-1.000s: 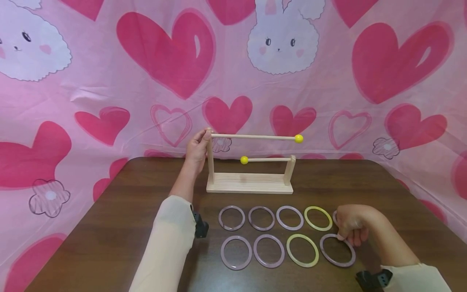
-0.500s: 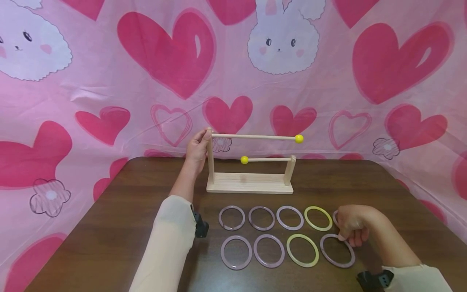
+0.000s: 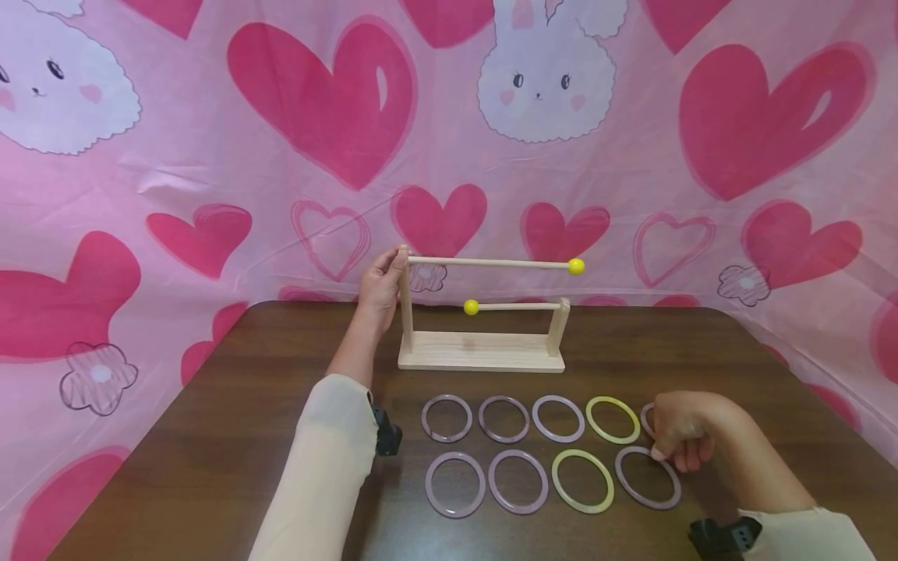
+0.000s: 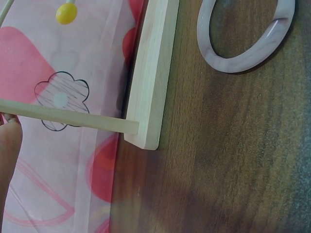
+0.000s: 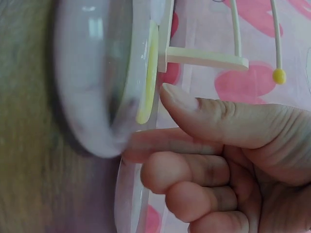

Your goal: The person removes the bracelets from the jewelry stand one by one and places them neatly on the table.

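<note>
A pale wooden stand [image 3: 480,354] rises on the brown table, with two horizontal rods tipped by yellow balls. My left hand [image 3: 379,290] grips the top of its taller left upright, seen from the side in the left wrist view as a wooden bar [image 4: 73,117]. Over at the right, my right hand [image 3: 691,425] is low by a purple ring [image 3: 652,506]. The right wrist view has the index fingertip [image 5: 133,148] touching this ring's rim, blurred there. Its thumb [image 5: 180,99] lies apart from the rim; the other fingers are curled.
Between me and the stand lie several purple rings [image 3: 457,515] in two rows. Among them are two yellow rings [image 3: 591,413]. Another purple ring [image 3: 645,417] is partly hidden by my right hand. A pink heart-patterned cloth [image 3: 449,156] hangs behind the table.
The touched purple ring has shifted very slightly away from me, and my right hand slightly right. My left hand keeps its grip on the stand.
</note>
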`<state>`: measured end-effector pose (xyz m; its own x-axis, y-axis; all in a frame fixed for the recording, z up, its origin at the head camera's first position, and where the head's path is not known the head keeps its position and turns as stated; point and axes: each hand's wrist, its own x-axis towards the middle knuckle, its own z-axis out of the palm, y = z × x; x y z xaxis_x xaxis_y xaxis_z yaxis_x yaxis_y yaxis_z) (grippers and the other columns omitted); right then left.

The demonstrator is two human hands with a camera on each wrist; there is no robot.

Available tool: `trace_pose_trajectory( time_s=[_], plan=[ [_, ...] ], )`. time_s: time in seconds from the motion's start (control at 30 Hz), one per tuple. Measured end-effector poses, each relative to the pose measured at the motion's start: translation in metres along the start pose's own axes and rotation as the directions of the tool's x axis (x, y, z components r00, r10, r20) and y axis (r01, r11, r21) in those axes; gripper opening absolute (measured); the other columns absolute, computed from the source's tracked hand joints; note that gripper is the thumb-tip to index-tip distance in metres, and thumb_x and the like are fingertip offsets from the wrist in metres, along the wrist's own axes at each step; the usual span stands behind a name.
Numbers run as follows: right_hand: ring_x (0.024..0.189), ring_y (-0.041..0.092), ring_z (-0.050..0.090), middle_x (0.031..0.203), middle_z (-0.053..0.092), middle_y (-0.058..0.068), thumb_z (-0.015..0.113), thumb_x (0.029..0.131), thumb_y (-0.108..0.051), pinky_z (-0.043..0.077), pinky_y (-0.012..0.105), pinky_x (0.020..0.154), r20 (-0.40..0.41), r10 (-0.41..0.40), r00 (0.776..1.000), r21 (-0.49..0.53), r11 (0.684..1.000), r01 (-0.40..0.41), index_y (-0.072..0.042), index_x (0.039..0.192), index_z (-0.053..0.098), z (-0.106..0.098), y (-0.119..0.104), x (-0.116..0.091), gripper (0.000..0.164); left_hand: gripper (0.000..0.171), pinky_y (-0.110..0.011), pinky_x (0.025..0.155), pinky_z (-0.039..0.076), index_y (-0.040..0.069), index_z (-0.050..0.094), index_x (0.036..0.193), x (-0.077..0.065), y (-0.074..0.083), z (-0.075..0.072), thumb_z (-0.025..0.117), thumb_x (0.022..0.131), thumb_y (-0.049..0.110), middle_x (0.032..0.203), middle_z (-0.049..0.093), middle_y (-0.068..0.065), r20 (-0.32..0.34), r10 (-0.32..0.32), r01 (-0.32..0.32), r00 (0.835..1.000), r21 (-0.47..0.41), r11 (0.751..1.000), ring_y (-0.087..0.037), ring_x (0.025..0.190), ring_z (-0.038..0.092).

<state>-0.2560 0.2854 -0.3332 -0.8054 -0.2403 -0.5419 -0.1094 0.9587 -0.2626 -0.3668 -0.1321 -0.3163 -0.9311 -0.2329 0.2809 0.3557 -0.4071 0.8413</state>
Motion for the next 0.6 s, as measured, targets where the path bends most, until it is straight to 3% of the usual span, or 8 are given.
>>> trace_pose_trajectory(
  time_s=[0.23,0.33,0.4,0.5,0.6],
  plan=[
    [0.045,0.017,0.058,0.051,0.06,0.006,0.073,0.076,-0.017,0.048,0.032,0.043,-0.021,-0.008,1.0,0.0,1.0,0.008,-0.005,0.061,0.061,-0.0027,-0.0015,-0.0009,0.023,0.011,-0.018,0.06,0.038,0.018,0.065,0.097,0.0,0.0003,0.0,0.058,0.091,0.011,0.085,0.063,0.007,0.004,-0.007,0.007,1.0,-0.003,1.0,-0.009,0.08,0.05],
    [0.044,0.017,0.057,0.05,0.059,0.006,0.073,0.076,-0.016,0.047,0.03,0.042,-0.064,0.0,0.998,0.028,1.0,0.002,-0.004,0.059,0.061,-0.0026,-0.0024,0.0001,0.024,0.012,-0.019,0.063,0.04,0.017,0.066,0.097,0.0003,0.0001,-0.0001,0.058,0.091,0.01,0.085,0.063,0.007,0.006,-0.001,0.001,1.0,-0.01,1.0,-0.01,0.08,0.05],
    [0.043,0.016,0.054,0.049,0.057,0.006,0.072,0.074,-0.011,0.045,0.027,0.041,-0.101,0.011,0.995,0.107,0.994,0.0,-0.002,0.058,0.061,-0.0015,-0.0033,0.0016,0.021,0.013,-0.019,0.067,0.041,0.019,0.066,0.094,0.0004,-0.0001,-0.0001,0.058,0.092,0.009,0.085,0.063,0.007,0.01,0.008,-0.008,1.0,-0.018,1.0,-0.01,0.081,0.05],
    [0.042,0.013,0.051,0.048,0.054,0.005,0.069,0.071,-0.004,0.04,0.023,0.039,-0.135,-0.016,0.991,0.202,0.978,0.043,0.0,0.056,0.059,-0.0015,-0.0042,0.0036,0.018,0.017,-0.02,0.071,0.041,0.022,0.067,0.089,0.0001,-0.0001,0.0001,0.057,0.092,0.008,0.085,0.064,0.007,0.014,0.015,-0.015,1.0,-0.024,1.0,-0.01,0.081,0.051],
    [0.043,0.013,0.051,0.048,0.054,0.003,0.067,0.072,-0.004,0.041,0.024,0.039,-0.166,-0.068,0.984,0.204,0.974,0.102,0.0,0.057,0.06,-0.0048,-0.0045,0.0057,0.017,0.02,-0.021,0.072,0.041,0.024,0.067,0.086,-0.0001,-0.0001,0.0001,0.056,0.092,0.007,0.085,0.064,0.008,0.019,0.018,-0.017,1.0,-0.026,1.0,-0.009,0.081,0.051]
  ],
)
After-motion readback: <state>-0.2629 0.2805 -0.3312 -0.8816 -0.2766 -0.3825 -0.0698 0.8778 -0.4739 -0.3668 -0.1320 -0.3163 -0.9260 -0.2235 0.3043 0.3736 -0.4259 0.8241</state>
